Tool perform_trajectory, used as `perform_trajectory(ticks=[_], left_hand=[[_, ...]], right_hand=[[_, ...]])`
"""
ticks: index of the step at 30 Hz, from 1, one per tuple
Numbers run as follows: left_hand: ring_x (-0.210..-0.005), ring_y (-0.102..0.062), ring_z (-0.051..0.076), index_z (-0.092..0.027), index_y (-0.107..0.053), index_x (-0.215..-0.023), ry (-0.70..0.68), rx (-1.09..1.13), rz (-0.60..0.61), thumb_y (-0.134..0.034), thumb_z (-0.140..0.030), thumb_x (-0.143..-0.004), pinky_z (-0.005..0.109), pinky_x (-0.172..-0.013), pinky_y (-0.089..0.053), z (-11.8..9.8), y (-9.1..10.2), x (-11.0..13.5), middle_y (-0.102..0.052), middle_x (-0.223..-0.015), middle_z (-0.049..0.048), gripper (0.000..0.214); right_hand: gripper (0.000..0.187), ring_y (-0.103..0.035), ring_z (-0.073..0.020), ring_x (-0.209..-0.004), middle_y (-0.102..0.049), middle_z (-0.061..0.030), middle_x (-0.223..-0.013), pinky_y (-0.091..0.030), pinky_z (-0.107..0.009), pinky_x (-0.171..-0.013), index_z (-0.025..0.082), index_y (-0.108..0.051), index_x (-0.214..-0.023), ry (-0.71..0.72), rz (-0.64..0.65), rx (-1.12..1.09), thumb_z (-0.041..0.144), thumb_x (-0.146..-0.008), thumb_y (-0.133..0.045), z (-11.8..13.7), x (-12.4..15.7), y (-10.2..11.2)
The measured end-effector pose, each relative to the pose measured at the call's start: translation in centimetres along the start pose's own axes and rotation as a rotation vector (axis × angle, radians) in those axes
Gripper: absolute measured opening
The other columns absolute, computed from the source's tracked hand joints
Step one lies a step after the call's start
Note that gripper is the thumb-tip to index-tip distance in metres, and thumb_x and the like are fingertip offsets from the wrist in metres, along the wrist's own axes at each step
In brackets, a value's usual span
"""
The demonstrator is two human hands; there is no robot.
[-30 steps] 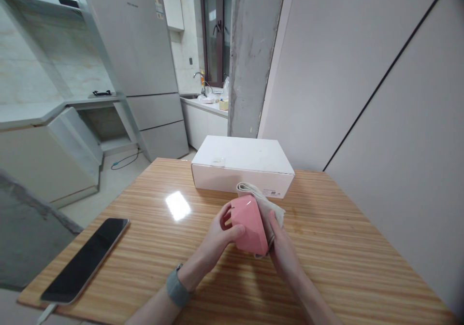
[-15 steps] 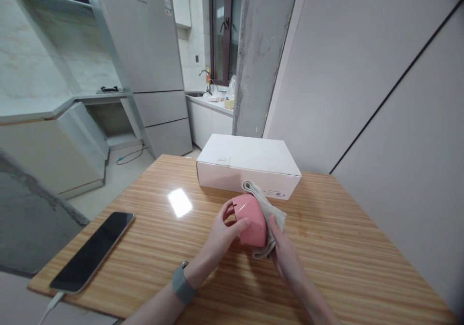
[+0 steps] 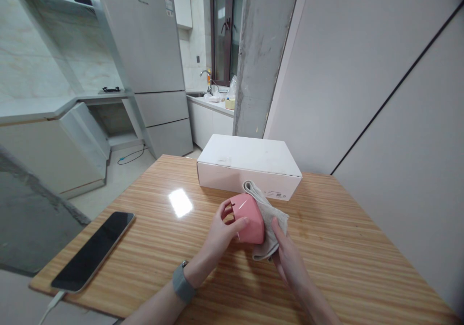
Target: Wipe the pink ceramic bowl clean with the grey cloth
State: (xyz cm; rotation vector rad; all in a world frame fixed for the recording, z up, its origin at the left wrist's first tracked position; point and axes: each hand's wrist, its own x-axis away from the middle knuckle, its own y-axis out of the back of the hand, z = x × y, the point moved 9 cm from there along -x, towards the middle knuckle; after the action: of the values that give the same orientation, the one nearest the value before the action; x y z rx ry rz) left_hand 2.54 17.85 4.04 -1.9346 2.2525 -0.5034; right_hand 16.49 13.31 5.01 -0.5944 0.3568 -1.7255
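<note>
Pink faceted cup [image 3: 250,219] between both hands, lower centre of frame.
Left hand [image 3: 219,235] curls its fingers around it; right hand [image 3: 290,262] presses a beige cloth [image 3: 270,231] against its right side.

A glossy pink faceted bowl [image 3: 251,219] is tipped on its side, its open mouth facing 9 o'clock. A crumpled beige cloth [image 3: 271,223] covers its 3 o'clock side, one folded end rising toward 12 o'clock
</note>
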Motion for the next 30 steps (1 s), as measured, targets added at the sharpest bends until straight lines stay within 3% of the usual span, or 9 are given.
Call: perform_trajectory(ticks=[3, 8, 16, 23, 27, 30], left_hand=[[-0.092, -0.064, 0.024, -0.018, -0.048, -0.128, 0.038, 0.034, -0.001, -0.08, -0.043, -0.064, 0.026, -0.06, -0.053, 0.4, 0.0, -0.2, -0.057, -0.126, 0.0158, 0.076], [-0.102, -0.062, 0.023, -0.019, -0.047, -0.129, -0.106, -0.086, -0.034, -0.084, -0.033, -0.06, 0.03, -0.081, -0.053, -1.8, 0.0, 0.4, -0.055, -0.129, 0.0136, 0.079], [-0.114, -0.057, 0.026, -0.024, -0.035, -0.14, -0.138, -0.162, 0.007, -0.088, -0.027, -0.056, 0.032, -0.086, -0.053, -3.8, -0.9, 1.8, -0.053, -0.131, 0.0126, 0.099], [-0.097, -0.063, 0.021, -0.022, -0.049, -0.128, -0.095, -0.069, -0.05, -0.085, -0.034, -0.059, 0.028, -0.076, -0.054, -2.2, 0.5, 0.4, -0.057, -0.127, 0.0119, 0.079], [-0.091, -0.064, 0.022, -0.021, -0.047, -0.126, 0.06, 0.068, -0.04, -0.078, -0.044, -0.067, 0.026, -0.061, -0.054, 0.0, 0.6, -0.1, -0.057, -0.124, 0.013, 0.071], [-0.091, -0.064, 0.022, -0.02, -0.046, -0.127, 0.061, 0.067, -0.031, -0.079, -0.044, -0.067, 0.027, -0.061, -0.054, 0.0, 0.5, -0.2, -0.057, -0.124, 0.0133, 0.073]], right_hand=[[0.053, -0.059, -0.0296, -0.121, -0.074, -0.0048, -0.113, -0.043, -0.042, -0.107, 0.024, -0.074, -0.103, 0.0, 0.009, 0.006, 0.059, -0.064, -0.081, -0.1, 0.0, -0.2], [0.049, -0.052, -0.0263, -0.129, -0.072, -0.0012, -0.117, -0.037, -0.037, -0.111, 0.027, -0.075, -0.101, -0.008, -0.008, -0.036, 0.057, -0.064, -0.082, 0.2, 0.3, -0.3], [0.05, -0.056, -0.0285, -0.125, -0.068, -0.0051, -0.125, -0.041, -0.042, -0.109, 0.023, -0.071, -0.112, -0.067, 0.039, -0.129, 0.053, -0.072, -0.078, 0.0, 0.4, -0.5], [0.054, -0.059, -0.0316, -0.12, -0.073, -0.0071, -0.115, -0.044, -0.043, -0.105, 0.02, -0.075, -0.101, -0.099, -0.02, -0.061, 0.057, -0.063, -0.082, -0.3, 0.6, -0.1], [0.053, -0.06, -0.0326, -0.119, -0.073, -0.0066, -0.114, -0.046, -0.043, -0.103, 0.02, -0.075, -0.099, -0.079, -0.024, -0.025, 0.057, -0.062, -0.083, -0.1, 0.8, -0.2], [0.051, -0.057, -0.0315, -0.122, -0.073, -0.0065, -0.114, -0.043, -0.041, -0.105, 0.02, -0.075, -0.098, -0.062, -0.03, -0.044, 0.056, -0.062, -0.083, -0.1, 0.8, -0.1]])
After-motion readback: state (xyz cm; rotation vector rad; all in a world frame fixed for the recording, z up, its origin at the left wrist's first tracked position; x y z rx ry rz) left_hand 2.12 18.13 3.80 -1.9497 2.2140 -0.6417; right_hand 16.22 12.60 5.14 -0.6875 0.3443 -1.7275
